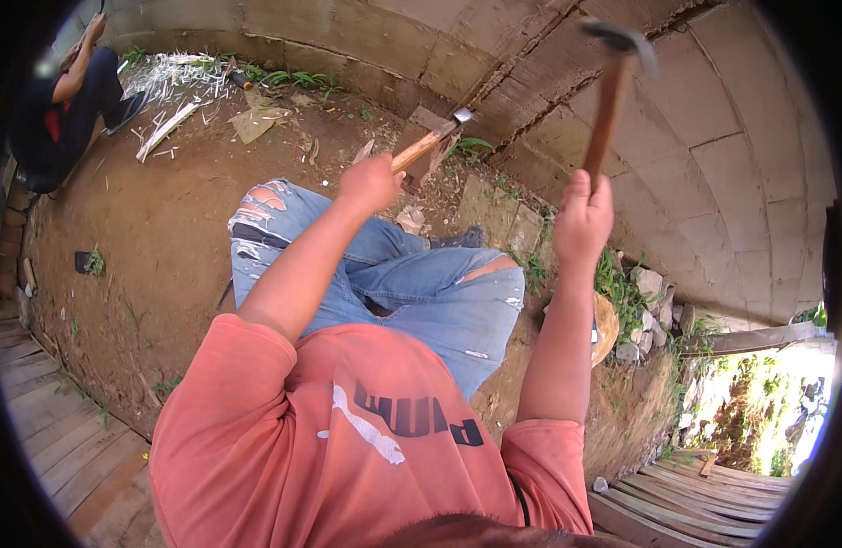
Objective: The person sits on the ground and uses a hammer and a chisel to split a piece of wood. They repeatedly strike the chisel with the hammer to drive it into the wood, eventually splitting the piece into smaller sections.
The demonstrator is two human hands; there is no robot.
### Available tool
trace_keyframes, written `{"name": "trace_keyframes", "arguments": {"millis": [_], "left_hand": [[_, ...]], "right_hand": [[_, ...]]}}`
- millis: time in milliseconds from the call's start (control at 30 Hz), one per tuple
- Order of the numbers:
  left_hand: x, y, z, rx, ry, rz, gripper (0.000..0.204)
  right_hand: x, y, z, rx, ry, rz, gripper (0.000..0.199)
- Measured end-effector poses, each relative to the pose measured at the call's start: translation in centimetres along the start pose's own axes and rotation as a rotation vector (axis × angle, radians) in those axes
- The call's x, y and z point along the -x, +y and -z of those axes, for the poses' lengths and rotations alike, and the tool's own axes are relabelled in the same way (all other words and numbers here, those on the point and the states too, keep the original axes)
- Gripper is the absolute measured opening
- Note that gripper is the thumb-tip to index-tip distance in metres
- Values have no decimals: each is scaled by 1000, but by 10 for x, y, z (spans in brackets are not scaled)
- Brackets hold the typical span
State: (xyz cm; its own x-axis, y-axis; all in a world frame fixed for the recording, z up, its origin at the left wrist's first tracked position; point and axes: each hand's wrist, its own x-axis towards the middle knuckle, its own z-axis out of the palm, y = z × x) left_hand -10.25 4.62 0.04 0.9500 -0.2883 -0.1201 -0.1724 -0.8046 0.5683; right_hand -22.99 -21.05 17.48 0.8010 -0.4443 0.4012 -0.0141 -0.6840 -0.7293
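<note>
My right hand (584, 219) is closed around the wooden handle of a hammer (607, 114), raised high at the right in front of the wall. The hammer's dark metal head is slightly blurred. Lower and to its left, my left hand (368, 184) grips a wooden-handled tool (418, 152), which points up and right. A short shiny metal piece sits at that tool's far end; its exact kind is unclear. Behind and below that end stands a brown wooden piece (436, 164) near the wall's foot. My legs in torn blue jeans (412, 283) are bent beneath my arms.
A block wall (731, 173) curves along the far side and right. Another person (60, 119) sits at the far left beside pale wood shavings (188, 73) and a split wood strip (168, 130). Stones (647, 310) and a round wooden piece (605, 327) lie at my right. Boards (56, 411) edge the left.
</note>
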Motion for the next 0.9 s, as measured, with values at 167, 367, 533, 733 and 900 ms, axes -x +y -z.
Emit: {"name": "trace_keyframes", "arguments": {"millis": [167, 367, 533, 733, 900], "left_hand": [[0, 1, -4, 1, -6, -14, 35], [-1, 6, -4, -3, -6, -11, 36], [-1, -2, -6, -15, -1, -16, 39], [4, -10, -16, 10, 13, -15, 40], [7, -3, -16, 9, 7, 6, 41]], "right_hand": [[12, 47, -35, -388, 136, 75, 33], [73, 87, -66, 559, -333, -114, 34], [58, 75, -77, 188, -185, -222, 38], [3, 94, -93, 206, -115, -263, 43], [25, 144, -111, 489, -477, -309, 44]]}}
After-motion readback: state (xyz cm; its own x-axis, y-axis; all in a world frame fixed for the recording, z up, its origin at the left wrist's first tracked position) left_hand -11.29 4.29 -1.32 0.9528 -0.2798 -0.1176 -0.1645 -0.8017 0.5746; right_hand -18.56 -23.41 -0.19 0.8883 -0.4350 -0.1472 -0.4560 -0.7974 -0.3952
